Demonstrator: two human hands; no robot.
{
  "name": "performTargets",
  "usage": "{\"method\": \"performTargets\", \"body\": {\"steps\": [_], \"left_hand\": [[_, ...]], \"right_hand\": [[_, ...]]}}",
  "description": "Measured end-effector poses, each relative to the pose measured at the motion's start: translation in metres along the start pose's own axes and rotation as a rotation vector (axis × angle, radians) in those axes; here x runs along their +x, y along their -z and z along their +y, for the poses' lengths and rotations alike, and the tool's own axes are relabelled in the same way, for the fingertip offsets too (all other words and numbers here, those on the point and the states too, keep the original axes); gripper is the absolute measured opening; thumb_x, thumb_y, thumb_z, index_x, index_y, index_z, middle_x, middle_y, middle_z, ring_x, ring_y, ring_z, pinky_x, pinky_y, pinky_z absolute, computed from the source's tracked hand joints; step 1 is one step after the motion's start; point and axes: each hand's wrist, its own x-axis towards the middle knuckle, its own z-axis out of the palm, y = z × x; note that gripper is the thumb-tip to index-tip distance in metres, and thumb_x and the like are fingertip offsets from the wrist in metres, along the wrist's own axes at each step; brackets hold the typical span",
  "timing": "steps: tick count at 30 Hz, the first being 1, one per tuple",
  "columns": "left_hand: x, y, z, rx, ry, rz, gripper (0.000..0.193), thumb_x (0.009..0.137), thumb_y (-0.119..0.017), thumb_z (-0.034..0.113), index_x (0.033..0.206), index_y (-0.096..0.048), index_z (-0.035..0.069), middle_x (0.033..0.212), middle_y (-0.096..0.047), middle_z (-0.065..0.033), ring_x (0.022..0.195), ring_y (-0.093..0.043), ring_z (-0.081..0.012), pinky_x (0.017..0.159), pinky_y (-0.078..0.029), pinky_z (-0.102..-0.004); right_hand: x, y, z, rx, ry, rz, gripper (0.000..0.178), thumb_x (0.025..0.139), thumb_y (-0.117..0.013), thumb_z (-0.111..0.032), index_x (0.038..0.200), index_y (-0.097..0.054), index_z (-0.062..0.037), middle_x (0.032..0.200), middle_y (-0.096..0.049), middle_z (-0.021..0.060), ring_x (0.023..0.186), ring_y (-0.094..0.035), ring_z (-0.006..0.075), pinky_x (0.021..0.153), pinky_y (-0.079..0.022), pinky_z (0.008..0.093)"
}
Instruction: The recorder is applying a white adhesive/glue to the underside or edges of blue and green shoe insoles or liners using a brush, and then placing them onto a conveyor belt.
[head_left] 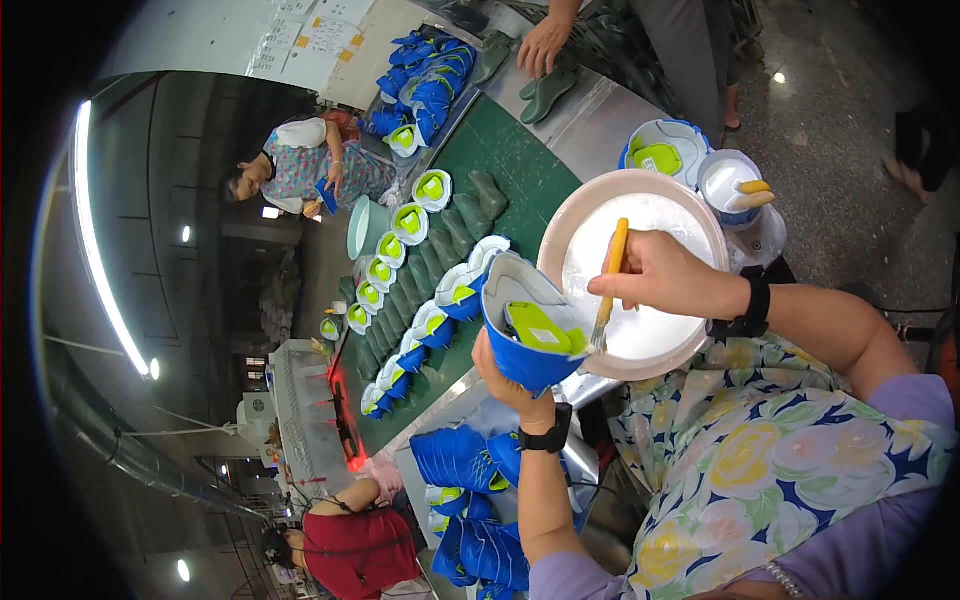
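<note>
While one shoe [525, 335] is held, one brush [610, 280] dips.

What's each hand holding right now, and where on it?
Left hand cups the blue shoe upper from underneath; right hand pinches the yellow brush handle mid-shaft.

Blue shoe upper [527, 335] with lime insole, yellow-handled brush [611, 275], white-filled beige bowl [640, 190].

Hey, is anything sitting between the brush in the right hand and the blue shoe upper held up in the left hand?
Nothing visible. The right hand holds the yellow-handled brush with its tip already at the rim of the blue shoe upper, which the left hand cups from below, just beside the basin of white glue.
</note>
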Motion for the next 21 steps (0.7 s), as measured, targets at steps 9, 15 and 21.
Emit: {"method": "performTargets", "body": {"steps": [9, 15, 21], "left_hand": [[-0.039, 0.003, -0.022, -1.397, 1.407, -0.452, 0.051, 0.1, -0.047, 0.041, 0.136, -0.047, 0.006, 0.128, -0.059, -0.0132, 0.113, -0.061, -0.0253, 0.099, -0.049, -0.0424], [-0.076, -0.011, -0.027, -1.626, 1.272, -0.548, 0.049, 0.099, -0.049, 0.039, 0.138, -0.046, 0.008, 0.13, -0.058, -0.0124, 0.117, -0.059, -0.0261, 0.102, -0.047, -0.0456], [-0.063, -0.008, -0.026, -1.506, 1.166, -0.455, 0.048, 0.099, -0.05, 0.038, 0.137, -0.046, 0.009, 0.129, -0.058, -0.0122, 0.116, -0.059, -0.0261, 0.1, -0.048, -0.0448]], "right_hand": [[0.009, 0.023, -0.005, -0.15, 0.469, -0.018, 0.02, 0.088, -0.069, -0.012, 0.103, -0.061, -0.0022, 0.092, -0.068, 0.0082, 0.086, -0.068, 0.0182, 0.076, -0.052, 0.0282], [0.012, -0.014, -0.02, -0.151, 0.935, -0.223, 0.016, 0.087, -0.069, -0.015, 0.096, -0.061, -0.0043, 0.093, -0.065, 0.0099, 0.087, -0.066, 0.0284, 0.076, -0.052, 0.0347], [0.027, -0.01, -0.017, -0.401, 0.615, -0.212, 0.02, 0.087, -0.067, -0.02, 0.092, -0.058, -0.0027, 0.083, -0.063, 0.0152, 0.078, -0.064, 0.0343, 0.072, -0.051, 0.04]]}}
